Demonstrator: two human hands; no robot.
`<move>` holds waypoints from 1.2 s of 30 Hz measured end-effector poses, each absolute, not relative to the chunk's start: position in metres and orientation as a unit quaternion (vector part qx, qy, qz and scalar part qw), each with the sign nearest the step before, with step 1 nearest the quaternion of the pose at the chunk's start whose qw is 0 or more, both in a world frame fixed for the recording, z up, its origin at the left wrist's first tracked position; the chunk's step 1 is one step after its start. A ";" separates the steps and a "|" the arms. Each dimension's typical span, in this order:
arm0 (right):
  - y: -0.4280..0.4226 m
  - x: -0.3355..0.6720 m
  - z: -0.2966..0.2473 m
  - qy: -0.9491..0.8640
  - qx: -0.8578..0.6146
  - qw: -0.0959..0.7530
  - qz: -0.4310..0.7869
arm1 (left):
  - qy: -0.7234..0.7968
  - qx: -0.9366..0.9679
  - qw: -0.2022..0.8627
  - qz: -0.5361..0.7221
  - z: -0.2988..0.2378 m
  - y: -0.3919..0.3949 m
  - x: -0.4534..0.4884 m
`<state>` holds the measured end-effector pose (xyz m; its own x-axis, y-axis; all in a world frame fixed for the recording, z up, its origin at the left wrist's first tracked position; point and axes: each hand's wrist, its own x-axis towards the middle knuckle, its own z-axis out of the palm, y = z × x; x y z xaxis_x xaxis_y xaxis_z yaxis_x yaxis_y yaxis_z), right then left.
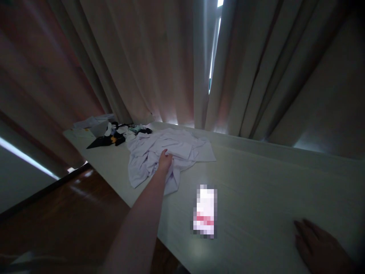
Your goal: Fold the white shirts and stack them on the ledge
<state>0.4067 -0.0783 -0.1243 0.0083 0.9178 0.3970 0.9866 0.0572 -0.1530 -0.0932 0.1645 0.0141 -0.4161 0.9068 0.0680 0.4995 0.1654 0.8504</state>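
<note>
A crumpled heap of white cloth (173,146), perhaps a garment, spreads over the middle of the table. My left hand (165,161) reaches out to its near side, with curled fingers closed on the cloth; the fingertips are partly hidden in the folds. At the lower right, my right hand (319,243) lies flat on the tabletop with its fingers stretched out and nothing in it. Between the hands, nearer to me, a bright pixelated phone-like rectangle (205,209) lies on the table.
The pale table (256,198) runs along closed curtains (171,68). Behind the cloth, at the left, lie small dark and white clothes (114,137) beside a whitish box (94,125). The table's left edge drops to a brown floor (71,224).
</note>
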 end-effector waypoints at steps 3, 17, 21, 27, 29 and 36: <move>-0.062 0.395 -0.122 -0.703 -0.689 0.140 -0.109 | 0.717 0.476 0.264 0.434 0.009 0.180 -0.091; -0.062 0.386 -0.117 -0.677 -0.716 0.131 -0.107 | 0.749 0.508 0.104 0.413 0.027 0.187 -0.074; -0.062 0.387 -0.121 -0.686 -0.708 0.132 -0.105 | 0.708 0.544 0.083 0.442 0.058 0.174 -0.045; -0.061 0.376 -0.107 -0.683 -0.709 0.154 -0.084 | 0.566 0.649 0.115 0.496 0.130 0.135 0.042; -0.060 0.368 -0.091 -0.685 -0.704 0.183 -0.047 | 0.509 0.696 0.119 0.492 0.154 0.113 0.079; -0.075 0.336 -0.015 -0.623 -0.680 0.362 0.137 | 0.272 0.859 0.149 0.408 0.213 -0.003 0.212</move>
